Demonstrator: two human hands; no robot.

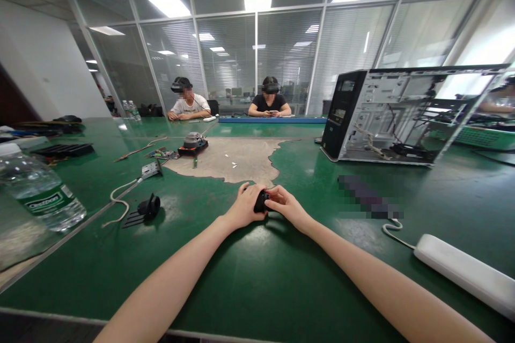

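Above the green table [249,284], near its middle, a small black rounded object [261,201] sits between my two hands; its kind is mostly hidden by fingers. My left hand [244,207] wraps round its left side. From the right, my right hand [288,207] pinches the object with thumb and fingers. Left of them lies a black plastic piece [148,208] with a round part and flat slats. Behind it is a metal bracket [151,169] with a pale cable [120,198].
An open computer case [350,115] stands at right, with a white power strip [462,268] in front. At left are a water bottle [44,195] and a black tray [64,149]. A drive-like part [193,143] rests on the worn patch [241,155]. Two people sit opposite.
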